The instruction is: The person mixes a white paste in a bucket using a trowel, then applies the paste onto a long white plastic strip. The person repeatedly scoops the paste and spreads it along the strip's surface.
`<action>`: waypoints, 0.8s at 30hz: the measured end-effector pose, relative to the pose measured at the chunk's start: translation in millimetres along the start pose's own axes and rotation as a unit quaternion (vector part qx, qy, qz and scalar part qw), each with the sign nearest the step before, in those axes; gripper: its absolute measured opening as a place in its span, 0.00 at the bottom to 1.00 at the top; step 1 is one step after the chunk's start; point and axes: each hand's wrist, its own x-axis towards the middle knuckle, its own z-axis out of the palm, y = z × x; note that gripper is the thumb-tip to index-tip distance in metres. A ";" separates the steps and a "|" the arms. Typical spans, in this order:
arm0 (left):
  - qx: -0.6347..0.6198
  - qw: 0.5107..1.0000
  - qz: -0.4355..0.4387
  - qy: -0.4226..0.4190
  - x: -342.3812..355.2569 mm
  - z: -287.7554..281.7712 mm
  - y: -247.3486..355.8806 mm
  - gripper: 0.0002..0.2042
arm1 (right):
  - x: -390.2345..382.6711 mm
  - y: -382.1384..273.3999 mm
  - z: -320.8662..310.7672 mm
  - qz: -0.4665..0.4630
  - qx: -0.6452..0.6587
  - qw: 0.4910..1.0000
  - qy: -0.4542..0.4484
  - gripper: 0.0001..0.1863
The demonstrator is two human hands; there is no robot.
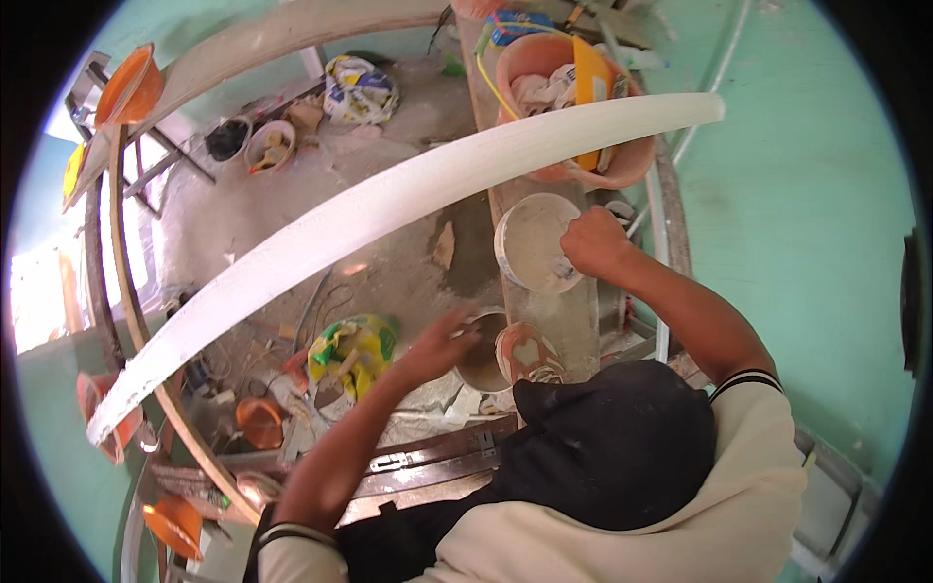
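My right hand (595, 241) is closed in a fist at the right rim of a round white bucket (501, 255) with pale, wet-looking material inside. Whatever sits in the fist is hidden. My left hand (449, 342) has its fingers apart, slightly blurred, at the left edge of a second bucket (476, 367) with grey-brown contents. Between the buckets and my body are my pinkish sports shoe (530, 352) and my black-clothed leg (612, 447). A long white strip (389, 209) crosses the view in front of the buckets, touched by neither hand.
A plank (554, 330) runs under the white bucket. Beyond it stands a large orange tub (637, 160) holding cloth and a yellow packet. Yellow-green sacking (364, 350), orange bowls (175, 525) and rubble lie left. Wooden rails (185, 428) curve around; a green wall (797, 194) stands right.
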 end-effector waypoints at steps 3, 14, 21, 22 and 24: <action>-0.138 0.990 0.010 0.036 47.8 70.1 12.9 0.37 | 2.6 17.0 -1.9 -0.044 0.040 0.997 0.054 0.07; -0.180 0.981 -0.057 0.056 85.6 87.4 26.3 0.39 | 33.0 32.3 5.1 -0.090 0.094 0.982 0.135 0.10; -0.114 0.979 0.095 0.141 107.7 121.3 -61.7 0.42 | 18.0 50.6 54.5 -0.103 0.255 0.932 0.235 0.14; -0.113 0.978 0.105 0.142 107.5 127.0 -54.2 0.43 | 7.4 52.8 55.9 -0.092 0.303 0.915 0.248 0.14; -0.138 0.970 0.119 0.162 102.8 124.3 -60.3 0.40 | 8.5 49.9 70.7 -0.111 0.428 0.864 0.244 0.15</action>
